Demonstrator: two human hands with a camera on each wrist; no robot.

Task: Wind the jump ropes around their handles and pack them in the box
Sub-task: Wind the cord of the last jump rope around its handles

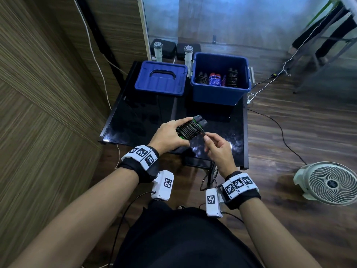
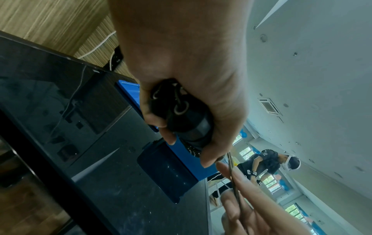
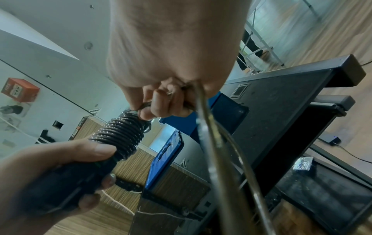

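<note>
My left hand (image 1: 170, 134) grips a pair of black jump rope handles (image 1: 200, 121), held together and wrapped in dark rope coils (image 1: 188, 130), above the black table (image 1: 135, 120). The coils (image 3: 118, 135) show clearly in the right wrist view. My right hand (image 1: 216, 145) pinches the loose rope (image 3: 203, 101) just beside the coils, and the remaining length (image 1: 209, 176) hangs down past the table's front edge. The open blue box (image 1: 218, 93) stands at the back right of the table and holds several wound ropes (image 1: 214, 79), black and blue-red.
The blue lid (image 1: 161, 78) lies flat left of the box. A wood-panelled wall (image 1: 48, 84) runs along the left. A white floor fan (image 1: 328, 183) stands on the wooden floor at the right, with cables (image 1: 278, 132) trailing nearby.
</note>
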